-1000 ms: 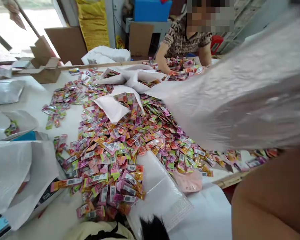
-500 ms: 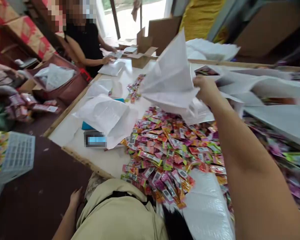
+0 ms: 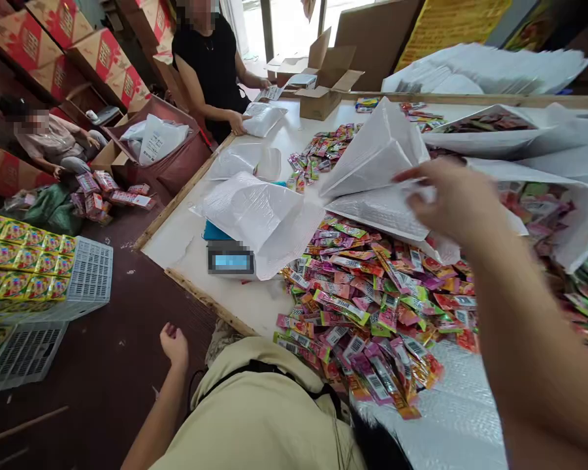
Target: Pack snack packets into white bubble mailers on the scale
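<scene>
the right hand [image 3: 451, 196] reaches over the table [image 3: 176, 238], blurred, its thumb and fingers parted; whether it touches the open white mailer [image 3: 387, 212] at its fingertips cannot be told. that mailer lies just left of this hand, its flap raised, at the far edge of the heaped small packets [image 3: 343, 281]. the left hand [image 3: 175, 343] hangs off the table's near left side, loosely curled and holding nothing, well apart from the mailer. between them, a second mailer [image 3: 255, 205] rests by the scale [image 3: 231, 261]. packet-filled mailers [image 3: 563, 228] stand open to the right.
</scene>
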The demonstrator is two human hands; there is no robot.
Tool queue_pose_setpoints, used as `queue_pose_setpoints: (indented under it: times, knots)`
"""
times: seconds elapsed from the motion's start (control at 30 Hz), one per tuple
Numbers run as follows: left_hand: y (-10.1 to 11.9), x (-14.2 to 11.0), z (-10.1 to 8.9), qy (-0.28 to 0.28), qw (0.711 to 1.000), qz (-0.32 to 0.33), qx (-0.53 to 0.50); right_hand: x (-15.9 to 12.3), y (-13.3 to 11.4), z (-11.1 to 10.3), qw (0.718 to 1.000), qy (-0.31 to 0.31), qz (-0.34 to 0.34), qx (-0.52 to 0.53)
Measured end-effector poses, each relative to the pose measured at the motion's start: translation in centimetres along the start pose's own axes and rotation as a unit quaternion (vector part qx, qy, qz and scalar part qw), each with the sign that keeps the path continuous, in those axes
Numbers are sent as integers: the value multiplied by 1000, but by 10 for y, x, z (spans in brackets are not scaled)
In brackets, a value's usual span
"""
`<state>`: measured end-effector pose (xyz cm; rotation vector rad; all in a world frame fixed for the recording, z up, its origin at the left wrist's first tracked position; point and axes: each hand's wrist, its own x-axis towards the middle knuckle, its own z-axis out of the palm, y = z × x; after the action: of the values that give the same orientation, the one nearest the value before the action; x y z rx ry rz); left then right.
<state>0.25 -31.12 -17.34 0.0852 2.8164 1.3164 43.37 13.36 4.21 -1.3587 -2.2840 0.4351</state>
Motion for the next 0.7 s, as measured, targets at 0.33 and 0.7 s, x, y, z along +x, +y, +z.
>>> queue_pose_setpoints:
  times: [0.33, 0.7]
  knots:
    - [230, -32, 85, -138, 858, 480, -122, 4, -141, 177, 978, -155, -131, -49]
    - [243, -42, 96, -195, 869, 436, -127, 43, -135, 223, 978, -122, -62, 155]
